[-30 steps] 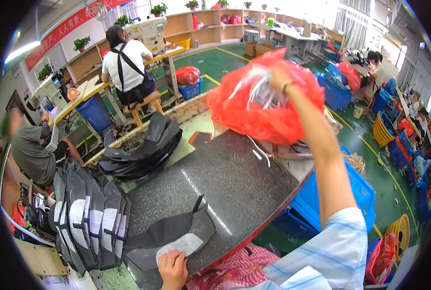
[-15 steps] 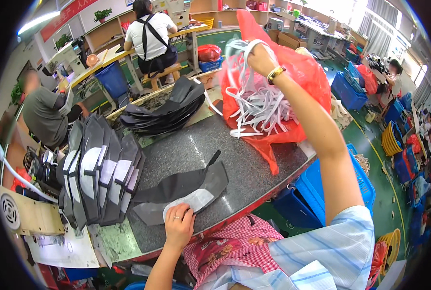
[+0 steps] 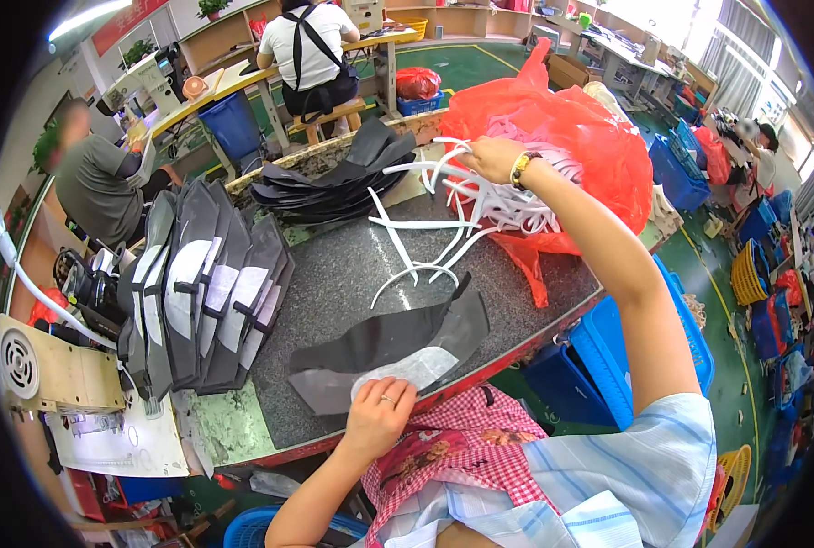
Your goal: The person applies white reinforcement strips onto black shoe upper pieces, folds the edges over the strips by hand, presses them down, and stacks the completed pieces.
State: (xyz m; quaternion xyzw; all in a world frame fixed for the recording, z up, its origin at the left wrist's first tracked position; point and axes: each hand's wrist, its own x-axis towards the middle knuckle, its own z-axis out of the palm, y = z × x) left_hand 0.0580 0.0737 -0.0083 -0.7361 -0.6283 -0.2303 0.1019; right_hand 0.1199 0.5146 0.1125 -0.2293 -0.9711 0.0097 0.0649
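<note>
A dark grey cut fabric piece (image 3: 398, 336) with a whitish patch lies on the black speckled work surface. At its near edge my left hand (image 3: 381, 416), a ring on one finger, has its fingers closed over the patch; the thumb is hidden. My right hand (image 3: 496, 160) is farther off and to the right, closed on several white strips (image 3: 398, 224). They trail from it onto the surface. More strips are heaped in an open red plastic bag (image 3: 599, 183) beside and under that hand.
Stacked dark pieces with white patches (image 3: 206, 292) stand on the left; plain black pieces (image 3: 334, 187) lie behind. A beige machine part (image 3: 55, 365) is at far left. Blue crates (image 3: 599, 356) sit below the table's right edge. Two people work at benches beyond.
My right hand has come down from above the bag, and its strips now spread over the work surface. My left hand and the fabric piece have shifted slightly right.
</note>
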